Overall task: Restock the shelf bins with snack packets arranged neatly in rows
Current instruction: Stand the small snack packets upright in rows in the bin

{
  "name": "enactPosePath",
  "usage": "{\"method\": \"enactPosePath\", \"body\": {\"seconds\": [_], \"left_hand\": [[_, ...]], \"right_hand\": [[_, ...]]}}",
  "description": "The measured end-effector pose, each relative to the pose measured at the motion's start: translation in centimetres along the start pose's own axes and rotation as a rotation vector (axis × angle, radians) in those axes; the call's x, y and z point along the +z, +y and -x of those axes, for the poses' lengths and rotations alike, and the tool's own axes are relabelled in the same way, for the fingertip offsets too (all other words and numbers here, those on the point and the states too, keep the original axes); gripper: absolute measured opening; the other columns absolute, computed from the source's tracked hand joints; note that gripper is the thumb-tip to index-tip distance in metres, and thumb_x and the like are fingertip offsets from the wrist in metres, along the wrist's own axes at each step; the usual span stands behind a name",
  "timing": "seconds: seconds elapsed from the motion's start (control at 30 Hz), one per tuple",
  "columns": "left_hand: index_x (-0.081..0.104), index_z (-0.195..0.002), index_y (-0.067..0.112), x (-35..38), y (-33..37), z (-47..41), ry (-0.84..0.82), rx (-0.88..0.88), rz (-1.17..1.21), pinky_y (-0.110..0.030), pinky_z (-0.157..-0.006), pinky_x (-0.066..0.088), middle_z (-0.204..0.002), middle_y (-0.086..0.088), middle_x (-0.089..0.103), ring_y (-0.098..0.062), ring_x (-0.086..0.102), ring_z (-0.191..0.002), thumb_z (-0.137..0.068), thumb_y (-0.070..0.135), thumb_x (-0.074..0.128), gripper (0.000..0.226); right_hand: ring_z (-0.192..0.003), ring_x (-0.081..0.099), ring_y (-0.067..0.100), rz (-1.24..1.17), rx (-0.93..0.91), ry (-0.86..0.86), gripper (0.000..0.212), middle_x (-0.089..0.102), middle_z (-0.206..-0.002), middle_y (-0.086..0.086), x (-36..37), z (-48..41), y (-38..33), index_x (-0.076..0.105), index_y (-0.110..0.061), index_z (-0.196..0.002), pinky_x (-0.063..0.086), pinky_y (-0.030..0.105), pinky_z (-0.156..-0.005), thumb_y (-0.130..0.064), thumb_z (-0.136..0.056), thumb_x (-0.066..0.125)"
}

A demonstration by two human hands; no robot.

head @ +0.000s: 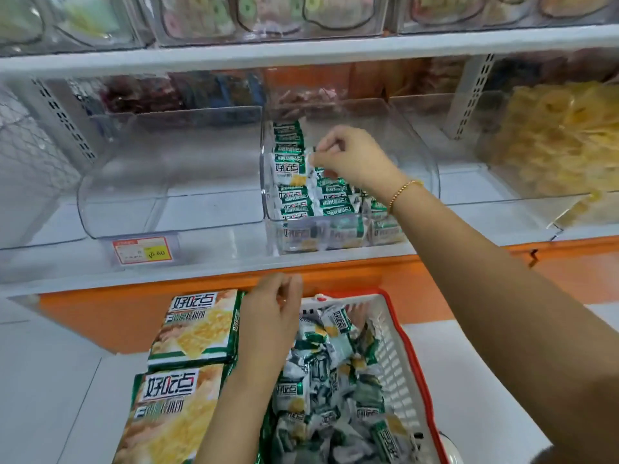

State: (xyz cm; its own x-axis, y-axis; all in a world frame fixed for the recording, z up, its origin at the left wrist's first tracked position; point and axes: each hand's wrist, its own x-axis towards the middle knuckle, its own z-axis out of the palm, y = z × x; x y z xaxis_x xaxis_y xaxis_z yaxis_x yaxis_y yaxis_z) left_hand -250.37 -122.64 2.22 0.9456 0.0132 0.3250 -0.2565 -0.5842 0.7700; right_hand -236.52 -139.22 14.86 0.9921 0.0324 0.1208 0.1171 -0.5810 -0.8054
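Note:
A clear shelf bin (422, 155) in the middle holds green-and-white snack packets (294, 199) stacked in rows along its left side and front. My right hand (351, 155) reaches into this bin and pinches one small packet (313, 155) by its edge above the rows. Below, a white basket with a red rim (402, 356) is filled with several loose packets of the same kind. My left hand (271, 306) hovers over the basket's far left corner with its fingers curled; whether it holds anything is hidden.
Two large green snack bags (197, 326) lie left of the basket. An empty clear bin (167, 182) with a price tag (142, 251) stands on the left. A bin of yellow snacks (552, 142) is on the right. More bins fill the upper shelf.

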Motion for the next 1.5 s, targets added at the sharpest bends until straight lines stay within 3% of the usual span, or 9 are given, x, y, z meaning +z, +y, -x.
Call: {"method": "enactPosePath", "body": {"seconds": [0.13,0.33,0.5,0.9,0.97,1.07,1.2,1.37,1.5], "left_hand": [[0.051,-0.067,0.007,4.2,-3.7,4.5,-0.334,-0.221,-0.070,-0.023,-0.046,0.027,-0.056,-0.002,0.046,-0.014,0.038,-0.047,-0.096,0.032,0.050,0.038],[0.059,-0.081,0.021,8.9,-8.9,12.0,-0.915,-0.449,-0.144,-0.015,-0.062,0.039,-0.084,0.004,0.060,-0.008,0.054,-0.074,-0.089,0.031,0.061,0.013],[0.056,-0.090,0.026,9.6,-9.3,15.1,-1.102,-0.422,-0.289,-0.022,-0.055,0.036,-0.078,0.011,0.055,-0.002,0.051,-0.068,-0.079,0.052,0.068,0.031],[0.061,-0.121,0.009,8.7,-8.0,14.3,-1.061,-0.404,-0.370,-0.027,-0.080,0.046,-0.117,-0.006,0.061,-0.020,0.058,-0.099,-0.079,0.030,0.074,0.048],[0.065,-0.099,0.014,7.5,-7.7,13.0,-0.979,-0.461,-0.233,-0.025,-0.067,0.041,-0.095,-0.004,0.060,-0.014,0.055,-0.078,-0.081,0.032,0.073,0.027],[0.048,-0.072,0.014,6.2,-7.5,11.0,-0.770,-0.574,-0.010,-0.025,-0.059,0.035,-0.076,-0.004,0.043,-0.015,0.042,-0.060,-0.086,0.030,0.068,0.029],[0.036,-0.142,0.007,4.9,-7.3,9.8,-0.489,-0.858,0.421,-0.022,-0.065,0.054,-0.129,-0.008,0.047,-0.016,0.062,-0.084,-0.091,0.021,0.062,0.059],[0.017,-0.147,-0.001,4.1,-5.8,9.0,-0.297,-0.920,0.730,-0.044,-0.104,0.043,-0.148,-0.017,0.035,-0.021,0.062,-0.100,-0.090,0.015,0.063,0.075],[0.021,-0.146,-0.005,3.8,-3.9,8.0,-0.258,-0.882,0.963,-0.045,-0.102,0.044,-0.147,-0.020,0.035,-0.022,0.056,-0.114,-0.093,0.005,0.055,0.064]], "right_hand": [[-0.042,0.052,0.002,0.158,-0.100,-0.325,0.033,0.057,-0.047,-0.007,-0.1,6.5,1.2,0.057,-0.012,-0.061,0.042,0.014,-0.044,-0.030,-0.087,0.068],[-0.071,0.065,0.009,0.455,0.103,-0.852,0.019,0.073,-0.088,0.005,5.5,15.0,11.2,0.072,-0.008,-0.091,0.056,0.024,-0.071,-0.025,-0.090,0.064],[-0.091,0.061,0.021,0.666,0.257,-1.116,0.032,0.068,-0.111,0.013,9.3,20.9,18.3,0.065,-0.002,-0.114,0.049,0.032,-0.082,-0.024,-0.090,0.063],[-0.120,0.053,0.028,1.056,0.066,-1.314,0.058,0.057,-0.132,0.012,11.2,23.3,19.9,0.053,-0.002,-0.132,0.043,0.037,-0.102,-0.028,-0.083,0.071],[-0.123,0.050,0.028,1.031,0.048,-1.260,0.064,0.053,-0.136,0.010,10.9,22.7,19.5,0.049,-0.006,-0.137,0.043,0.037,-0.102,-0.026,-0.082,0.073],[-0.121,0.049,0.028,0.878,0.055,-1.090,0.064,0.052,-0.135,0.012,9.8,20.6,17.8,0.044,-0.007,-0.138,0.041,0.034,-0.098,-0.029,-0.084,0.070],[-0.080,0.054,0.014,0.662,0.064,-0.894,0.018,0.055,-0.095,0.000,6.2,16.9,15.1,0.053,-0.020,-0.090,0.045,0.028,-0.076,-0.031,-0.087,0.067],[-0.059,0.045,0.010,0.253,0.137,-0.737,0.029,0.049,-0.069,-0.008,2.7,15.5,12.4,0.049,-0.022,-0.070,0.037,0.024,-0.060,-0.036,-0.084,0.069],[-0.067,0.047,0.018,-0.139,0.197,-0.667,0.033,0.051,-0.076,0.007,3.2,16.1,11.7,0.061,-0.003,-0.084,0.044,0.025,-0.062,-0.032,-0.079,0.074]]}}
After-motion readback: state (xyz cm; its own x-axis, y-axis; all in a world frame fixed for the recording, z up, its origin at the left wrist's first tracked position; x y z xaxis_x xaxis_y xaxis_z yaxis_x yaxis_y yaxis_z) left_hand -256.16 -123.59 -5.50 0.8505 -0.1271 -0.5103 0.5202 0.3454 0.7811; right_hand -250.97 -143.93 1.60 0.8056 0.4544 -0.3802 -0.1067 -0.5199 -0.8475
